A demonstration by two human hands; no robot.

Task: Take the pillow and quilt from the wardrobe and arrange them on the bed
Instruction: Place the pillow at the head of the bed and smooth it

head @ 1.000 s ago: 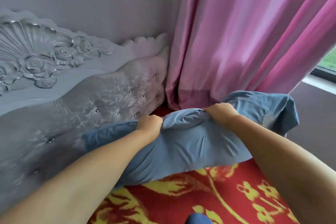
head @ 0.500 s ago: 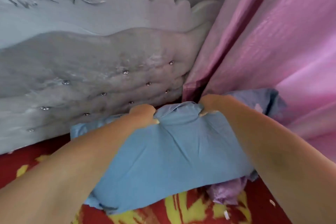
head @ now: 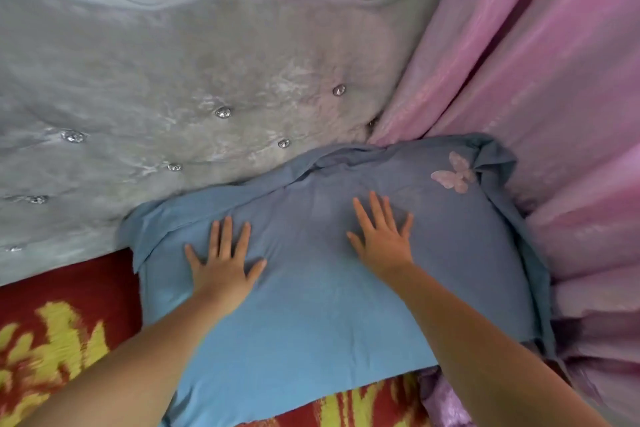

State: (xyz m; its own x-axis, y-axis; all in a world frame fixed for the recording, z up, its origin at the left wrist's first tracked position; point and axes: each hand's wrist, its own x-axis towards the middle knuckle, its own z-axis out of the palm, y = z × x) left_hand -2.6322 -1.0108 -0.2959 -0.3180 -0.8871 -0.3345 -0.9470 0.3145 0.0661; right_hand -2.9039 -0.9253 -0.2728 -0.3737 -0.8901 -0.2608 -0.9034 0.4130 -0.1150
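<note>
With the red-and-yellow bedsheet (head: 59, 333) showing at far left under the grey tufted headboard (head: 166, 87), the blue pillow (head: 311, 305) lies flat on the bed, its far edge against the headboard. Left hand (head: 221, 270) flat on it, fingers spread, gripping nothing. Right hand (head: 384, 239) same: palm down, fingers splayed. Pink butterfly patch (head: 453, 177) at the pillow's far right corner; pink curtain (head: 554, 114) touching the pillow's right edge.

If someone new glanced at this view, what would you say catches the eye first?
Probably the blue pillow lying at the head of the bed, with the left hand and right hand pressed flat on it. Next, the pink curtain at right and the grey tufted headboard behind; a pink butterfly marks the pillow's far right corner.
</note>
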